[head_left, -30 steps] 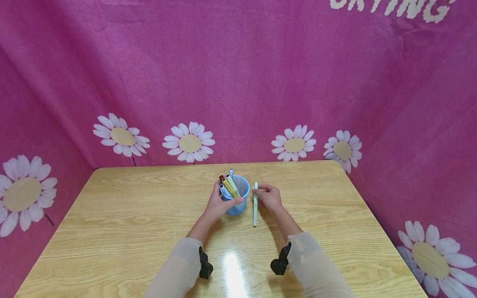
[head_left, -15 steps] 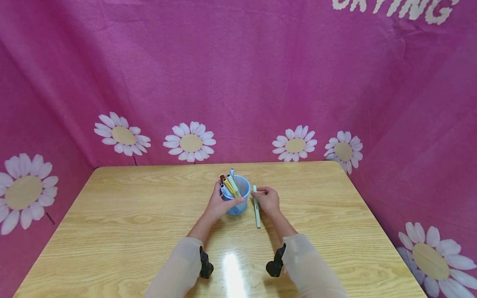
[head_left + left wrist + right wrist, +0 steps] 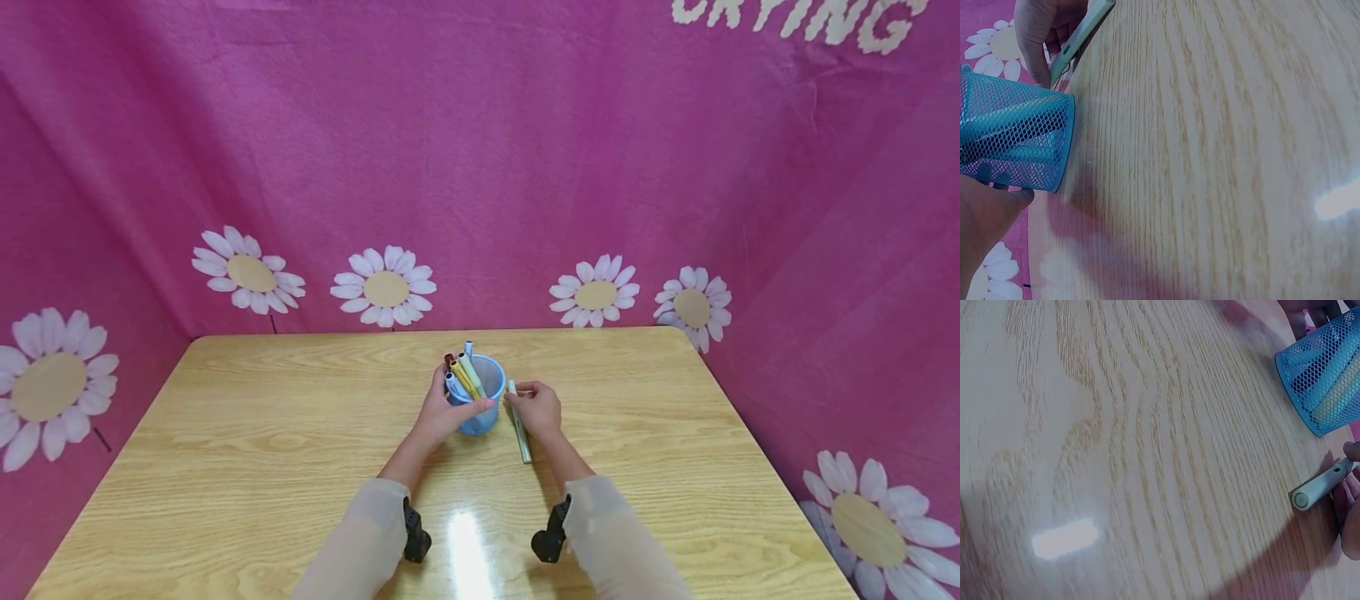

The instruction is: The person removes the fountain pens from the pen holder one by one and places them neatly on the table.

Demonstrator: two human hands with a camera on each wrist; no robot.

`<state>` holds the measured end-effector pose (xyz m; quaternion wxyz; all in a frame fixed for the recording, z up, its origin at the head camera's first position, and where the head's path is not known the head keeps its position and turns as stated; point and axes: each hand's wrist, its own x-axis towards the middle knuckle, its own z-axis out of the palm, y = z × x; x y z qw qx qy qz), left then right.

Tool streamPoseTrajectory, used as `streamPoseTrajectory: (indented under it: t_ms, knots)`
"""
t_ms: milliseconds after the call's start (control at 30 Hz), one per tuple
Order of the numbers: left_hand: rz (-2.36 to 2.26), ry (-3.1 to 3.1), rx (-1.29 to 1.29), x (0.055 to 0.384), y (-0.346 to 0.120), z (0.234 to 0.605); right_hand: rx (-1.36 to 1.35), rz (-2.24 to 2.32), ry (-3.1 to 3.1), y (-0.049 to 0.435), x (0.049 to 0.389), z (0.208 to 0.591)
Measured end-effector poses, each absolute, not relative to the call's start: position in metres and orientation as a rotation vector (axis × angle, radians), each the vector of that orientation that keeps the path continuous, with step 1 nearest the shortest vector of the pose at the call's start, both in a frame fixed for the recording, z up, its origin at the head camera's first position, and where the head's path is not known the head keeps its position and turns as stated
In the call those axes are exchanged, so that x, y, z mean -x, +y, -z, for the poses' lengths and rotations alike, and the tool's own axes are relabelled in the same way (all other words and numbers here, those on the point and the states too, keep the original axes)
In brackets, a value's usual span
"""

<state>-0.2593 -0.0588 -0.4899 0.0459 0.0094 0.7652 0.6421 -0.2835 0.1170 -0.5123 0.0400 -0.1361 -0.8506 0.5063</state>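
Note:
A light blue mesh pen cup (image 3: 480,423) stands upright on the table and holds several pens, among them yellow, pale green, light blue and dark red ones (image 3: 467,379). My left hand (image 3: 438,410) grips the cup from the left, thumb along its near side. Just right of the cup, my right hand (image 3: 540,408) pinches a pale green pen (image 3: 522,437) near its far end. The pen slants, its near end pointing toward me and slightly right. In the right wrist view that round end of the pen (image 3: 1319,489) lies close over the tabletop.
The wooden table (image 3: 262,450) has its back edge beyond the cup, against a pink cloth (image 3: 480,167) printed with white daisies. A bright light reflection (image 3: 468,550) shows on the tabletop between my forearms.
My right hand has shifted slightly toward me with the pale green pen, whose near end has swung to the right. My left hand stays on the cup.

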Motion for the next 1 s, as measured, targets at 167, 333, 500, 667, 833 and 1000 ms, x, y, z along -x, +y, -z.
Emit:
streamPoseTrajectory:
  t_ms: [167,333,500,667,833,1000]
  knots:
    - [-1.955,2.338,-0.026,0.2593,-0.058,0.4892,0.404,-1.513,-2.621,0.1172,0.2829,0.5129]
    - [-1.943,2.329,-0.017,0.2593,-0.0578,0.4889,0.402,-1.477,-2.657,0.1162,0.2831,0.5125]
    - [-1.938,2.325,-0.009,0.2589,-0.0574,0.4884,0.419,-1.454,-2.687,0.1153,0.2827,0.5097]
    - [-1.937,2.324,-0.002,0.2575,-0.0571,0.4872,0.403,-1.441,-2.672,0.115,0.2815,0.5089]
    - [-1.932,2.323,-0.001,0.2569,-0.0572,0.4871,0.394,-1.432,-2.666,0.1148,0.2818,0.5096]
    - [-1.95,2.321,-0.014,0.2586,-0.0579,0.4893,0.411,-1.456,-2.672,0.1147,0.2806,0.5085]
